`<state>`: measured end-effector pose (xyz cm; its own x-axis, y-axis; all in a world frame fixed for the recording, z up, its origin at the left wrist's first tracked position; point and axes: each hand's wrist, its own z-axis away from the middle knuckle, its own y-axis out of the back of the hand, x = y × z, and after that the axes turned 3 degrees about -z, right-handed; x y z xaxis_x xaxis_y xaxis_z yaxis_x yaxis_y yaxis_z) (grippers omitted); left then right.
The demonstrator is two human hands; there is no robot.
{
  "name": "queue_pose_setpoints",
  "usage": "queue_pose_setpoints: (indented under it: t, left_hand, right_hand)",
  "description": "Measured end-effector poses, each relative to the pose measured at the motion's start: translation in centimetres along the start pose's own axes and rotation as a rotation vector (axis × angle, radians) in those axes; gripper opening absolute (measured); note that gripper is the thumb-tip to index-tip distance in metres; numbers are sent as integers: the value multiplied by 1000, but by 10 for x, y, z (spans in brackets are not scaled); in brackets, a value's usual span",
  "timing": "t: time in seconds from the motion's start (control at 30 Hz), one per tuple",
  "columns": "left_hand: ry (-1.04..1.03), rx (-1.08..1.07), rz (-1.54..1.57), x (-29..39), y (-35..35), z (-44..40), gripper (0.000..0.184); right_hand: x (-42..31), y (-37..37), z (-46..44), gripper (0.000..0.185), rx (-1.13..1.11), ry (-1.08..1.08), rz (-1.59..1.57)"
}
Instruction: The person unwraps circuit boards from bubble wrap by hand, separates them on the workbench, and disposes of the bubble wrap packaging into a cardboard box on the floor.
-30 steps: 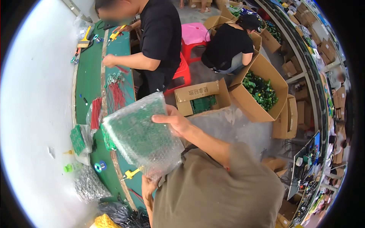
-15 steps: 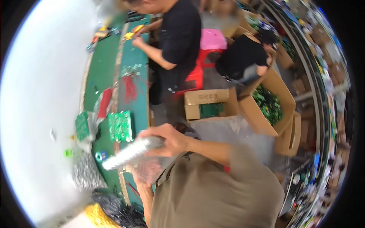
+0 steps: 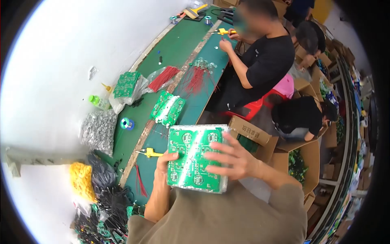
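Note:
In front of my chest is a stack of green circuit boards (image 3: 191, 162), its printed face toward me and a pale, clear-looking wrap along its edges. My left hand (image 3: 163, 166) grips its left side, thumb on the top face and the other fingers hidden beneath. Across the right part of the boards, my right hand (image 3: 237, 160) spreads its fingers, slightly blurred; whether they press on the surface I cannot tell. Beyond the stack, another green board panel (image 3: 167, 108) lies on the green bench (image 3: 162, 140). A yellow-handled soldering iron (image 3: 151, 153) rests beside my left hand.
Red wires (image 3: 163, 78) and more boards in plastic (image 3: 126, 84) lie farther along the bench. A solder spool (image 3: 127, 123) and a grey bag (image 3: 99, 131) are at left. A co-worker (image 3: 264, 57) works at the bench; cardboard boxes (image 3: 280, 164) stand at right.
The stack has turned from edge-on, silvery side showing, to face-up toward me. My right hand has gone from gripping its edge to spreading over it. The view has swung.

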<state>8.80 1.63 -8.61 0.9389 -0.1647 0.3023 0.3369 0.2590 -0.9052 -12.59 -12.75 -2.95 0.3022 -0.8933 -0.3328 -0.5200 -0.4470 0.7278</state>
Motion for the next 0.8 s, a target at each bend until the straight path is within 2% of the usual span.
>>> queue_pose_setpoints:
  t: [0.07, 0.17, 0.23, 0.27, 0.33, 0.43, 0.57, 0.7, 0.8]
  left_hand:
    - [-13, -4, -21, 4, -1, -1, 61]
    - [-18, -4, -11, 5, -6, 0, 56]
    - [-81, -7, -14, 3, -3, -2, 55]
    - [-73, -4, 17, 1, 0, -2, 54]
    - [-108, 45, 16, -4, 1, -6, 57]
    - [-125, 38, 12, -6, 0, -13, 54]
    - [-91, 84, 35, -6, -11, -17, 53]
    - [-243, 123, -233, -1, -35, -18, 48]
    - [-189, 189, -401, 4, -35, -17, 44]
  right_hand:
    - [4, -9, 5, 48, 168, -89, -25]
    - [6, -10, -5, 68, 438, -436, -175]
    - [27, -7, 0, 72, 317, -549, -330]
    - [32, -13, 3, 67, 404, -694, -645]
    - [47, -25, 14, 61, 506, -768, -1065]
    - [58, -40, 17, 50, 529, -792, -1337]
    - [56, -63, 15, 37, 686, -928, -1220]
    - [64, -79, 34, 34, 706, -935, -1159]
    - [62, -71, 34, 15, 625, -1028, -1041]
